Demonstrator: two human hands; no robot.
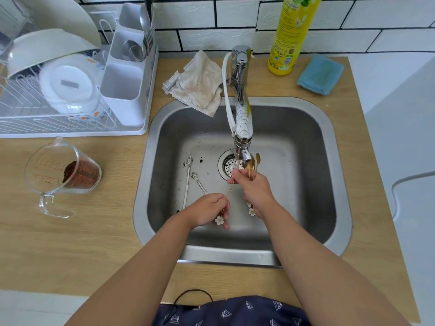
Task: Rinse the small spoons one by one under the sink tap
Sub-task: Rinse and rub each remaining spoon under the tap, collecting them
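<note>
My left hand [209, 211] pinches the lower handle of a thin gold spoon [230, 191] with a white flower end. Its bowl reaches up under the tap [243, 128], where water runs, and my right thumb and fingers rub it there. My right hand [255, 191] also grips a bundle of gold spoons [253, 164]; their bowls stick up beside the spout and their flower ends [251, 209] hang below the palm. Two silver spoons [188, 182] [199, 183] lie on the floor of the steel sink [164, 142], left of the drain [227, 167].
A glass measuring jug [61, 171] with brown grounds lies on the wooden counter at left. Behind it stands a white dish rack [77, 90] with bowls and a cutlery holder. A beige cloth [199, 83], a yellow soap bottle [292, 34] and a blue sponge [321, 75] sit behind the sink.
</note>
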